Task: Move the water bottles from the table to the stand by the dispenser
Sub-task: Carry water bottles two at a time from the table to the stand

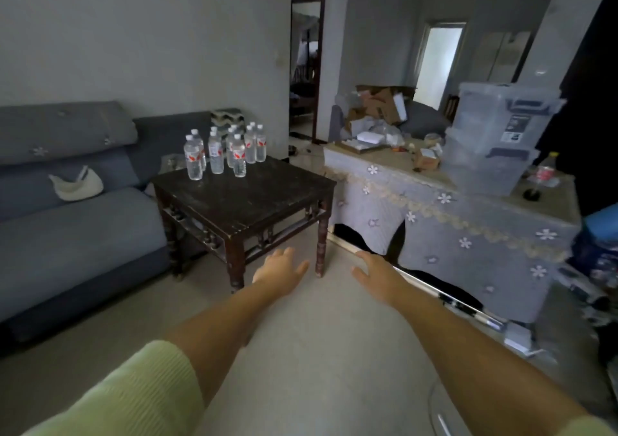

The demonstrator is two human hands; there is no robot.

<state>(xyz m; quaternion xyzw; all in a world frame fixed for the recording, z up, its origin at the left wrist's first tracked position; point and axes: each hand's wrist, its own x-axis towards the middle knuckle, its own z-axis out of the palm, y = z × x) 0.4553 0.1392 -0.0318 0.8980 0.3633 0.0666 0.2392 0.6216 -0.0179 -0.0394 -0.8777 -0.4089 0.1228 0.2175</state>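
Clear capped water bottles [224, 149] stand upright, clustered on the dark table's [254, 198] far corner.

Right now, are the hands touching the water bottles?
Apart. The head view shows the left hand and right hand open over the floor, well short of the water bottles standing at the far side of the table.

Single head view, wide-angle, facing forward-down from standing height; table [247, 198] at mid-distance.
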